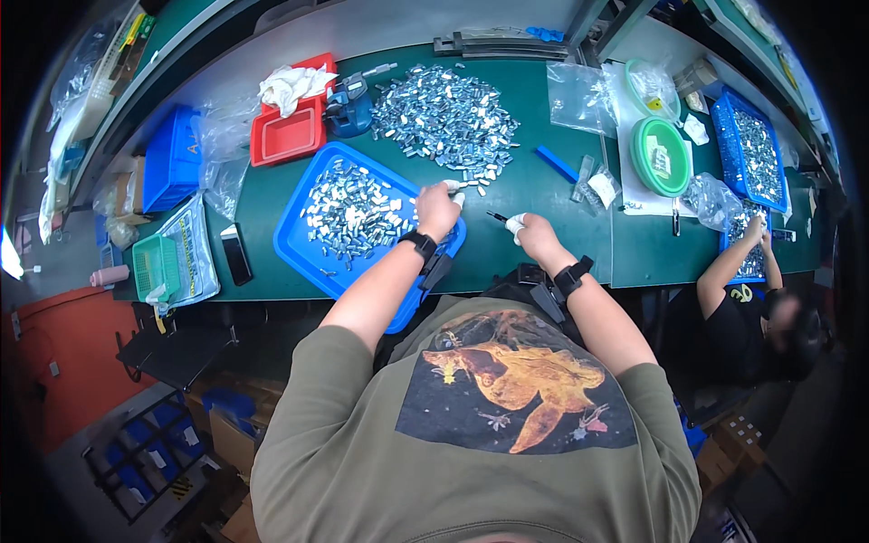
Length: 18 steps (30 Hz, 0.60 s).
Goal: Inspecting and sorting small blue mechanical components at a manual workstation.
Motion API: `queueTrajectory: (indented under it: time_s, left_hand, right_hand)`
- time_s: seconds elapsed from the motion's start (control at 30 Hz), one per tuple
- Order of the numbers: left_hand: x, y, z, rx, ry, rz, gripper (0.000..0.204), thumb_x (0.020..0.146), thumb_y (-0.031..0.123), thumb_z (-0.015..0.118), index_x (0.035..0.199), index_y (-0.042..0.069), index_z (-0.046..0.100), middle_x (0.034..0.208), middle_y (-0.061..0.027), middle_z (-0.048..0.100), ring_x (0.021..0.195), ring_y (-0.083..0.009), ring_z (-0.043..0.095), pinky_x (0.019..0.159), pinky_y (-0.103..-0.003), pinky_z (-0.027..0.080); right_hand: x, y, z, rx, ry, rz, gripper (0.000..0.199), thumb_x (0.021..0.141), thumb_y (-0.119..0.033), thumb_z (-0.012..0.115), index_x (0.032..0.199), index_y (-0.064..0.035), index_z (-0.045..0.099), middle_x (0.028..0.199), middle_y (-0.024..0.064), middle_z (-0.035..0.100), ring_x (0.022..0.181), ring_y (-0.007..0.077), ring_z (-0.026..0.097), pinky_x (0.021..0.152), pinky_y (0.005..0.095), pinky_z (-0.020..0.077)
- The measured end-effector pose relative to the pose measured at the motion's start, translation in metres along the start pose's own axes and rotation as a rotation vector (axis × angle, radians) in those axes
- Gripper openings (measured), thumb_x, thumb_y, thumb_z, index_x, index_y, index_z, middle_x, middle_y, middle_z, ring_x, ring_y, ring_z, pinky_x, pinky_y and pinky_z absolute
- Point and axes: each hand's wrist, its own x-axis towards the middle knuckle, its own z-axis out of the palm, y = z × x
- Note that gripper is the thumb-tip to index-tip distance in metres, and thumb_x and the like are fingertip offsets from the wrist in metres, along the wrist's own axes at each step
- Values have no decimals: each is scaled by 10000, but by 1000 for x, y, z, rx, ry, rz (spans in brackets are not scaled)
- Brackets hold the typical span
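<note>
My left hand (438, 210), with white covers on its fingertips, reaches over the right rim of a blue tray (294, 204). Its fingers are closed together beside the near end of a large pile of small shiny metal parts (444, 118); whatever they pinch is too small to make out. More of these metal parts (348, 208) lie in the tray. To the right, my right hand (536, 235), also with white-covered fingertips, is closed around a slim dark tool (496, 216) that points left, its tip apart from the left hand.
Red trays (288, 134) and a blue device (349, 107) stand behind the tray. A phone (236, 254) lies at left. A blue strip (556, 165), clear tubes (584, 176) and green bowls (659, 156) are at right. A co-worker's hands (757, 232) are over a blue parts tray at far right.
</note>
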Motion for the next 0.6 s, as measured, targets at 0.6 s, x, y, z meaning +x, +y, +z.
queueTrajectory:
  time_s: [0.6]
  left_hand:
    - [-5, 15, -8, -1019, -176, -454, 179, 799, 116, 525, 962, 42, 535, 858, -70, 564, 749, -184, 558, 668, -290, 458]
  right_hand:
    - [-29, -27, -12, 13, 196, -157, 226, 774, -185, 550, 908, -4, 569, 751, 158, 593, 689, 281, 572, 615, 333, 434]
